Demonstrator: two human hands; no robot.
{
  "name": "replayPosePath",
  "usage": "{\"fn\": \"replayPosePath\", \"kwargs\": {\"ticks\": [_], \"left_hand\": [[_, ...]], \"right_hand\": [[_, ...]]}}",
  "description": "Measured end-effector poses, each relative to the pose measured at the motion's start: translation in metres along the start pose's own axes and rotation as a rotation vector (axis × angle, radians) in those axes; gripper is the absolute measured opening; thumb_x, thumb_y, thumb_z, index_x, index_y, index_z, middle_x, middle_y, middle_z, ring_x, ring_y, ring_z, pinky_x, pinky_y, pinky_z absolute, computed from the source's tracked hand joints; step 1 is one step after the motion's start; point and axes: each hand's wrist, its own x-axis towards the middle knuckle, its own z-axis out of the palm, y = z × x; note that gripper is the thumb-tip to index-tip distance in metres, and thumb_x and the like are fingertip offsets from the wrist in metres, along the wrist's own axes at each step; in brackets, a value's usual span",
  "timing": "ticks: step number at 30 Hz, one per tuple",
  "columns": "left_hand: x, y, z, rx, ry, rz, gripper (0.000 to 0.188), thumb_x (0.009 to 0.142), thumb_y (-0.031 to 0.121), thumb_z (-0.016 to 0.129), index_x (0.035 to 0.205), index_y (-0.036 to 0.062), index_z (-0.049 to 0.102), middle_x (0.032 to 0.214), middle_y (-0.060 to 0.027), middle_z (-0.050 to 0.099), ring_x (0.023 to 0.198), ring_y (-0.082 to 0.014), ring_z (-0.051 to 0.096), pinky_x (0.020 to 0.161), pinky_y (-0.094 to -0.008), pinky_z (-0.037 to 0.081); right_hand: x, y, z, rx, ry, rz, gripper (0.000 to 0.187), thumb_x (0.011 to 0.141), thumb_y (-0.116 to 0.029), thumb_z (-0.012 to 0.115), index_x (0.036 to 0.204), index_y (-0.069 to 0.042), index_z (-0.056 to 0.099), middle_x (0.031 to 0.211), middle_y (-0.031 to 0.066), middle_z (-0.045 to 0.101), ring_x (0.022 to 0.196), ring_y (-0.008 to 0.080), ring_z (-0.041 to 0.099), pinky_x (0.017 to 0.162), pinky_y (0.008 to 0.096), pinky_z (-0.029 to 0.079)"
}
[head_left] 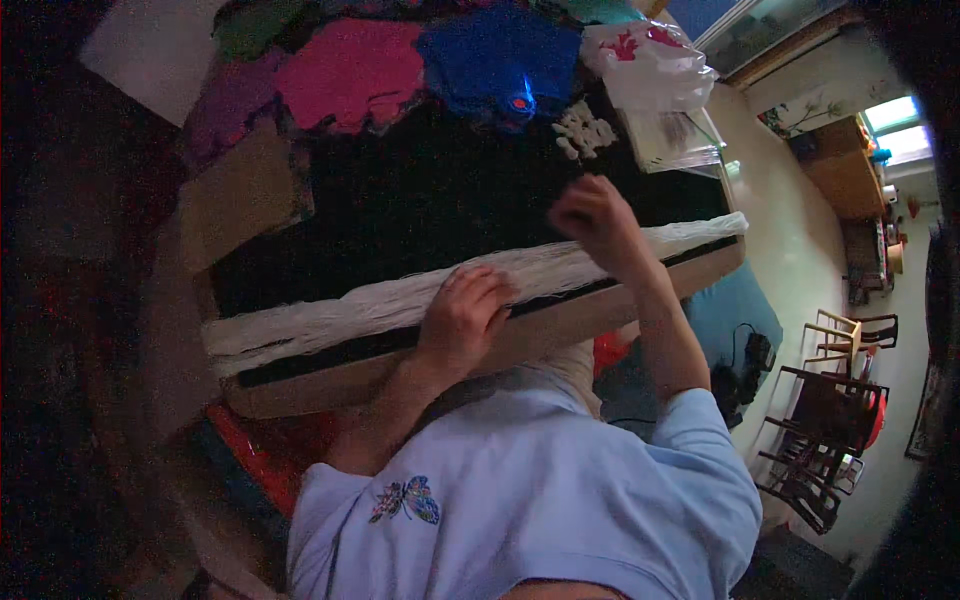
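Note:
A long bundle of white thread stretches across the near side of a black-topped board or box lid. My left hand lies on the middle of this bundle, its fingers bent together over the strands and the thumb on the near side. My right hand is raised over the bundle's right part, fingers curled closed and a little blurred. Whatever it may hold is too small to see. Beyond it, a small heap of white pieces sits on the black surface.
Along the far side lie a pink bundle, a blue bundle and a purple one. A cardboard piece is at left. A white plastic bag and a clear flat packet stand far right. Chairs are beyond.

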Motion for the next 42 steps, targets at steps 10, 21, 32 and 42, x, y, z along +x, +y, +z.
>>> {"fn": "replayPosePath", "kwargs": {"ticks": [10, 21, 32, 42], "left_hand": [[0.0, -0.004, 0.004, 0.008, -0.015, -0.039, 0.027, 0.068, 0.003, 0.063, 0.094, 0.0029, 0.059, 0.105, -0.01, 0.057, 0.106, -0.0257, 0.05, 0.095, -0.0416, 0.035], [-0.001, -0.011, 0.007, 0.061, 0.027, -0.05, 0.026, 0.072, 0.002, 0.059, 0.098, 0.0019, 0.059, 0.102, -0.0104, 0.058, 0.101, -0.0261, 0.053, 0.093, -0.0411, 0.038], [0.001, -0.008, 0.001, 0.032, 0.003, -0.053, 0.023, 0.074, 0.005, 0.06, 0.097, 0.0027, 0.06, 0.102, -0.0098, 0.058, 0.1, -0.0253, 0.053, 0.092, -0.0398, 0.039], [0.011, 0.001, -0.005, 0.178, 0.178, -0.157, 0.028, 0.07, 0.005, 0.065, 0.098, 0.0079, 0.06, 0.108, -0.008, 0.054, 0.103, -0.0252, 0.049, 0.088, -0.0399, 0.039]], "right_hand": [[-0.022, -0.031, 0.001, 0.189, -0.162, -0.132, 0.011, 0.069, -0.012, 0.067, 0.079, -0.011, 0.061, 0.079, 0.002, 0.055, 0.081, 0.023, 0.05, 0.073, 0.0344, 0.039], [-0.024, -0.031, 0.007, 0.057, -0.085, -0.014, 0.012, 0.068, -0.014, 0.065, 0.078, -0.013, 0.059, 0.085, 0.0044, 0.051, 0.082, 0.024, 0.049, 0.07, 0.035, 0.038], [-0.028, -0.041, -0.008, 0.134, -0.237, -0.092, 0.016, 0.065, -0.007, 0.065, 0.076, -0.012, 0.055, 0.081, 0.0029, 0.051, 0.081, 0.0218, 0.049, 0.072, 0.0331, 0.037], [-0.022, -0.04, -0.004, 0.233, 0.009, 0.123, 0.014, 0.069, -0.003, 0.064, 0.078, -0.009, 0.054, 0.081, 0.0032, 0.055, 0.084, 0.0228, 0.052, 0.073, 0.0326, 0.04]]}}
